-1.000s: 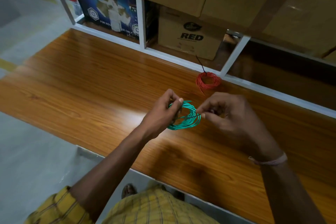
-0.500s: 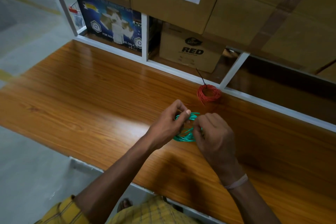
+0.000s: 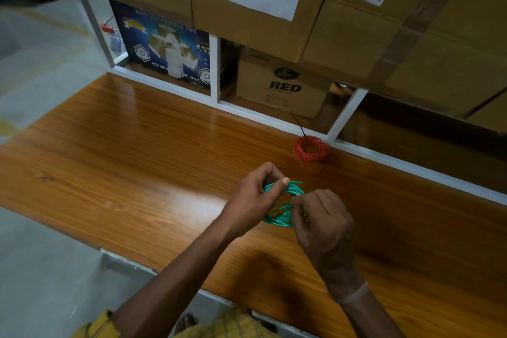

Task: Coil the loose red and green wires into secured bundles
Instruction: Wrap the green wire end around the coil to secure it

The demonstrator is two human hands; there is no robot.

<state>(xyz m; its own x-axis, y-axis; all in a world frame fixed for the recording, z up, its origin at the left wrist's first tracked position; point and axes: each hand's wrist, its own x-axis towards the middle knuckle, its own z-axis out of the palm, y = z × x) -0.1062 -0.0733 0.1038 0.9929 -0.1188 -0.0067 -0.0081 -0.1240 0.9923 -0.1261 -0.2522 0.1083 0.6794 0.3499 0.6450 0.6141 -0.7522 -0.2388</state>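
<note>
A person in a yellow checked shirt is working over a glossy wooden table (image 3: 131, 162), holding a green wire coil (image 3: 279, 218) just above its surface between both hands. The left hand (image 3: 256, 202) is pinching the coil's upper-left side, thumb pressed over the strands; the right hand (image 3: 322, 218) is curled closed at the coil's right side, fingers pinching something small there that cannot be made out. The red wire coil (image 3: 311, 149) is lying on the table near the white shelf frame (image 3: 348, 111), already bound, with a dark tie (image 3: 297, 122) sticking up from it. The step in hand appears to be fastening the green bundle. Doing it well likely means the left hand keeping the loops gathered flat and even, so that none springs free, while the right hand is passing the binding around all the strands at one spot and drawing it snug. A strand left outside the wrap would loosen the bundle. Cardboard boxes (image 3: 282, 85) are filling the shelving behind.
</note>
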